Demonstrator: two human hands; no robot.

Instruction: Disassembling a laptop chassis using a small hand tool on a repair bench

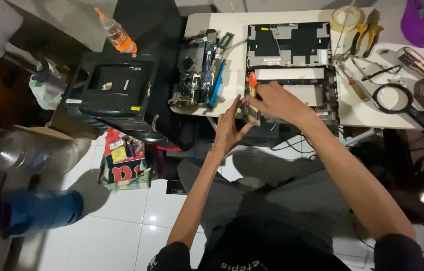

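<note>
R hand (277, 103) sits at the near edge of the white worktable (357, 115), fingers curled tight round a small orange-handled brush with pale bristles (252, 100); orange tip pokes up at 12 o'clock of the fist, bristles hang down at 6. L hand (229, 128) is at 8 o'clock of the R hand, palm up-ish, fingers spread and mostly straight, fingertips touching or just beside the brush's bristle end; can't tell if it actually grips anything.

Just past both hands, at 12 to 1 o'clock, lies the opened black laptop chassis w/ bare metal inner frame (317, 85); its detached dark back panel (289, 45) is further out at 12. At 10 o'clock of the hands, a green-and-black circuit board (194, 70) w/ a blue flat strip (218, 83) beside it. At 2 o'clock: yellow-handled pliers (367, 35), roll of pale tape (346, 17), black round magnifier (397, 98). Far at 9 o'clock, a black boxy device (114, 90), clear bottle w/ orange cap (116, 32) behind it.
</note>
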